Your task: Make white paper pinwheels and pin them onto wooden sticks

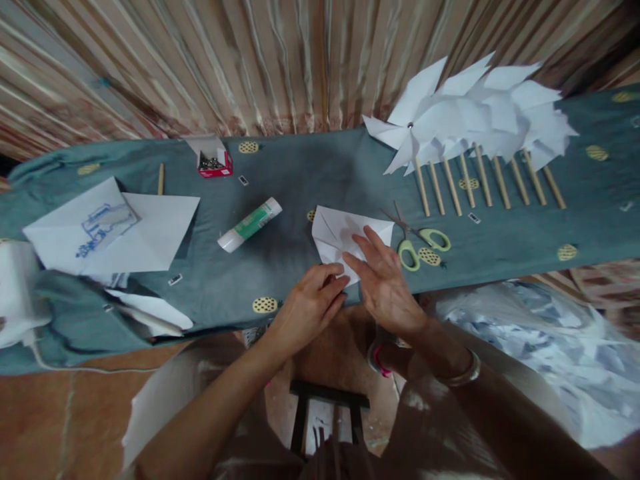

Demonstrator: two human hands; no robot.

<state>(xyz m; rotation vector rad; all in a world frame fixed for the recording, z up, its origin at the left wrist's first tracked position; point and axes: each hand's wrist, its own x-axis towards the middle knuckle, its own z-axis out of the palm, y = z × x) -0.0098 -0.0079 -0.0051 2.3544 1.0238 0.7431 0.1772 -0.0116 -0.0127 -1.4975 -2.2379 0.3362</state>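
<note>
A white sheet of paper [333,223] with slit lines running in from its corners lies at the table's front edge. Its near corner is pinched between the thumb and fingers of my left hand [316,293]. My right hand [387,283] rests over the paper's right part, fingers stretched and slightly spread. Just right of the paper lie green-handled scissors [413,237], blades parted. A glue stick [250,225] with a green label lies left of the paper. Finished paper pinwheels [425,120] on wooden sticks [479,175] overlap in a row at the back right.
A small red-and-white box [216,167] of metal pins stands open at the back. Paper sheets [165,223], one with blue drawing, lie left near a stick [161,179]. A white corded device [20,293] sits far left. A plastic bag of paper scraps [545,340] is below right.
</note>
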